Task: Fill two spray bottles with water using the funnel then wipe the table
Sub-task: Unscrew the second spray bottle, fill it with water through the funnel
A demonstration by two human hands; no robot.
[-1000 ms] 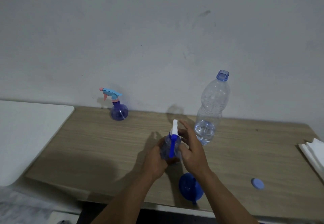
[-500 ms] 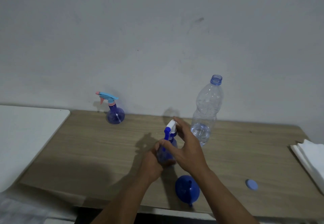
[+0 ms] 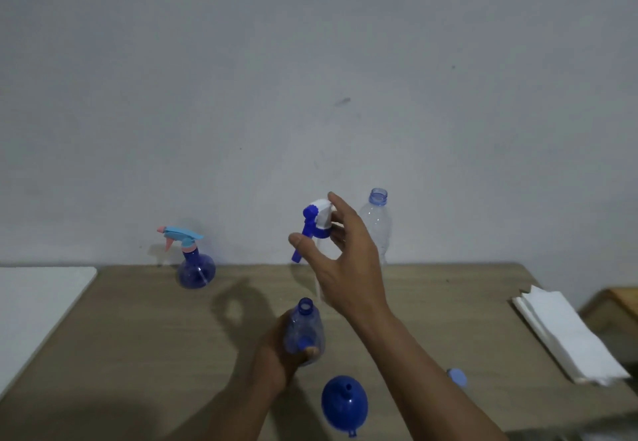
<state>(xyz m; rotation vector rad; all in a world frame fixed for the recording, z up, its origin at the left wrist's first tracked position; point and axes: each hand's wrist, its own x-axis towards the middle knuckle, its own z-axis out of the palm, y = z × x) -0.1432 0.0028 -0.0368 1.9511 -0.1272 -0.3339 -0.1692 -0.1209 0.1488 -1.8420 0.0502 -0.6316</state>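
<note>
My left hand (image 3: 276, 354) grips a small clear blue spray bottle (image 3: 303, 332) on the wooden table (image 3: 138, 337); its neck stands uncovered. My right hand (image 3: 348, 261) holds that bottle's white and blue trigger head (image 3: 316, 221) lifted well above it, the dip tube hanging down. A blue funnel (image 3: 344, 404) lies near the table's front edge. A second spray bottle (image 3: 195, 263), with a light blue and pink head screwed on, stands by the wall at the left. A tall clear water bottle (image 3: 378, 223) without its cap stands behind my right hand.
A blue bottle cap (image 3: 457, 376) lies beside my right forearm. A stack of white paper towels (image 3: 566, 333) sits at the table's right end. A white surface (image 3: 34, 302) adjoins the table on the left. A wooden piece of furniture (image 3: 618, 302) shows at the far right.
My right hand has lifted the trigger head off the spray bottle and raised it. The left hand kept its hold on the bottle. The camera tilted up.
</note>
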